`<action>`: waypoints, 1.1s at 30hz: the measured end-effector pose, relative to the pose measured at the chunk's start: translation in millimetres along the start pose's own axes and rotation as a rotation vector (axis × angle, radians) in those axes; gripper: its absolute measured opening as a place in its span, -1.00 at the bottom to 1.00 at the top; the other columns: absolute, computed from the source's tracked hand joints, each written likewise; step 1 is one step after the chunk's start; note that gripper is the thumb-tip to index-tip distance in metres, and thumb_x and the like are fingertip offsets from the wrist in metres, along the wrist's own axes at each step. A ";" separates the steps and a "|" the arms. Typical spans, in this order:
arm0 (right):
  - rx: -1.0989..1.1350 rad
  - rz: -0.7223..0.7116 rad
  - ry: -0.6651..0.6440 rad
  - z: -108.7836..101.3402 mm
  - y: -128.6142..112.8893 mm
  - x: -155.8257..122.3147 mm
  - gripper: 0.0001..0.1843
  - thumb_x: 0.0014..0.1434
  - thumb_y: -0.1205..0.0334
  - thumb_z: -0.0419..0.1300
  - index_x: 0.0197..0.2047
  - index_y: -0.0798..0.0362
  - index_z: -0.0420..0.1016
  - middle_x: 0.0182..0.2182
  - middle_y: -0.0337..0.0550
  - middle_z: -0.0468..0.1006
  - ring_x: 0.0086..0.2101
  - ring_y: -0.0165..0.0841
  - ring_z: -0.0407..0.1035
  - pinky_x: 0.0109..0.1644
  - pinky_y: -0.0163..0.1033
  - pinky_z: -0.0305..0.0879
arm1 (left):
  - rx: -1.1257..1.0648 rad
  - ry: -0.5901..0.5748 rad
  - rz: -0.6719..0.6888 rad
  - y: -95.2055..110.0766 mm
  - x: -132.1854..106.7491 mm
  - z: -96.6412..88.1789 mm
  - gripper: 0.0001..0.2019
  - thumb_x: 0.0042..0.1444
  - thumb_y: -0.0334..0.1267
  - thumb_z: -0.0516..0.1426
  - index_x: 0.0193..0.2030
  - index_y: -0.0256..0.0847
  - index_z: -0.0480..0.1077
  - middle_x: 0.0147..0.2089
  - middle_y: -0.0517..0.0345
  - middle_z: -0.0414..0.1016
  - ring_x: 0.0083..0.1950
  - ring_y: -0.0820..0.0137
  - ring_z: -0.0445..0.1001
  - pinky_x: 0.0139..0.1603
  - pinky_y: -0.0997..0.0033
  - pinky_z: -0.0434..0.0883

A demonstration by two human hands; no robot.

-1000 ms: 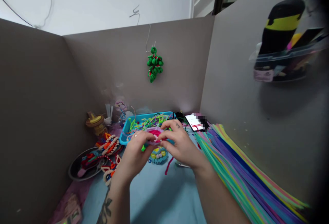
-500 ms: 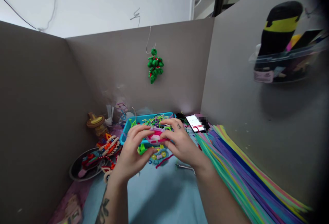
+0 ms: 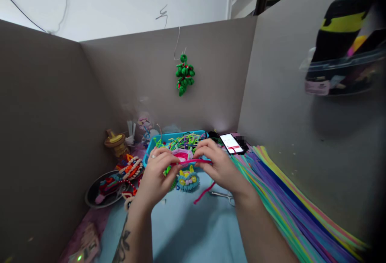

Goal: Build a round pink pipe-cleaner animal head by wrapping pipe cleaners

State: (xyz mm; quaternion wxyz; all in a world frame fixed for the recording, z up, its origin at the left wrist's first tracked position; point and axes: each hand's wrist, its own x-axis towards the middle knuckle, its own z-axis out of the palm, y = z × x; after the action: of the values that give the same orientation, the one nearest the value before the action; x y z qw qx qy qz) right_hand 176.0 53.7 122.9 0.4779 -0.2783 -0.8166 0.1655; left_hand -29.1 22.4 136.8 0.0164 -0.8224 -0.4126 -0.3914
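My left hand (image 3: pixel 159 174) pinches the near edge of a round pink-and-lilac pipe-cleaner piece (image 3: pixel 184 151) with a magenta middle. My right hand (image 3: pixel 218 168) has thumb and fingers closed on a magenta pipe cleaner (image 3: pixel 196 161) that stretches between both hands along the piece's near side. Its loose end hangs below the right hand. Just under the hands, a blue fuzzy pipe-cleaner figure (image 3: pixel 188 181) with yellow ears and yellow eyes sits on the light blue cloth (image 3: pixel 193 222). Scissors (image 3: pixel 222 194) lie near my right wrist.
Behind the hands is a blue tray (image 3: pixel 165 137) of pipe-cleaner scraps. A metal bowl (image 3: pixel 90 203) stands left, long coloured pipe cleaners (image 3: pixel 277 198) lie right, beside a phone (image 3: pixel 230 144). A green ornament (image 3: pixel 184 76) hangs on the grey partition (image 3: pixel 135 70).
The magenta pipe cleaner is now drawn straight between my hands, and my right hand has moved slightly right. More of the blue figure and scissors shows. The view has shifted a little.
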 end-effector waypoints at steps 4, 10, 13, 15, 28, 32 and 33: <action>0.159 0.076 -0.048 -4.2 -0.1 -0.6 -0.85 0.12 0.40 0.17 -0.22 0.01 0.44 -0.33 -0.22 0.49 -0.32 -0.40 0.36 -0.25 -0.31 0.29 | -0.017 -0.030 0.008 -0.6 -0.6 -0.9 -0.92 0.14 -0.31 0.10 -0.34 -0.19 0.41 -0.37 0.10 0.47 -0.15 0.27 0.36 -0.05 0.17 0.29; 0.160 0.083 0.069 1.9 0.9 0.4 -0.87 0.16 0.39 0.11 -0.32 0.03 0.47 -0.41 -0.23 0.46 -0.38 -0.42 0.34 -0.33 -0.32 0.24 | -0.119 -0.103 0.054 -0.5 -1.0 -2.3 -0.93 0.14 -0.30 0.11 -0.35 -0.16 0.42 -0.37 0.11 0.48 -0.08 0.26 0.36 -0.06 0.20 0.31; 0.124 0.071 0.060 3.6 0.0 2.2 -0.85 0.17 0.40 0.10 -0.36 0.05 0.47 -0.41 -0.21 0.45 -0.36 -0.41 0.33 -0.30 -0.29 0.24 | -0.161 -0.076 0.050 -1.3 -1.1 -3.8 -0.94 0.14 -0.32 0.11 -0.35 -0.17 0.40 -0.37 0.11 0.47 -0.10 0.27 0.37 -0.08 0.23 0.31; 0.133 0.045 0.029 3.2 -0.9 2.9 -0.84 0.17 0.42 0.10 -0.34 0.04 0.49 -0.41 -0.21 0.45 -0.34 -0.41 0.34 -0.28 -0.29 0.26 | -0.163 -0.048 0.034 -2.6 -1.7 -4.7 -0.93 0.15 -0.32 0.10 -0.34 -0.18 0.39 -0.35 0.10 0.47 -0.11 0.28 0.37 -0.08 0.24 0.31; 0.198 0.065 0.058 12.2 -0.2 2.6 -0.93 0.09 0.35 0.24 -0.32 0.01 0.52 -0.37 -0.24 0.33 -0.32 -0.42 0.31 -0.23 -0.28 0.28 | -0.189 0.024 0.041 -5.2 -0.9 -1.0 -0.95 0.14 -0.35 0.12 -0.34 -0.18 0.39 -0.35 0.11 0.49 -0.13 0.29 0.39 -0.04 0.21 0.31; 0.139 0.054 0.093 12.4 0.2 2.1 -0.94 0.06 0.35 0.25 -0.38 0.00 0.51 -0.35 -0.24 0.26 -0.30 -0.41 0.28 -0.20 -0.27 0.28 | -0.157 0.026 0.058 -3.1 -0.3 0.0 -0.96 0.13 -0.35 0.12 -0.30 -0.17 0.40 -0.31 0.10 0.51 -0.09 0.27 0.40 0.02 0.15 0.30; 0.129 0.052 0.092 12.0 0.0 2.0 -0.93 0.06 0.36 0.24 -0.38 0.00 0.50 -0.35 -0.24 0.26 -0.29 -0.41 0.28 -0.19 -0.26 0.28 | -0.140 0.021 0.063 -1.9 -0.4 0.5 -0.95 0.13 -0.35 0.12 -0.27 -0.16 0.40 -0.29 0.10 0.51 -0.07 0.26 0.40 0.04 0.14 0.29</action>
State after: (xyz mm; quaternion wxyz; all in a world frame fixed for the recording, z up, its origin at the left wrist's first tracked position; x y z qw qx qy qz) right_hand 164.8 54.9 118.3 0.5274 -0.2753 -0.7738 0.2172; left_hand -30.2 23.6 135.7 -0.0246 -0.8300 -0.3579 -0.4271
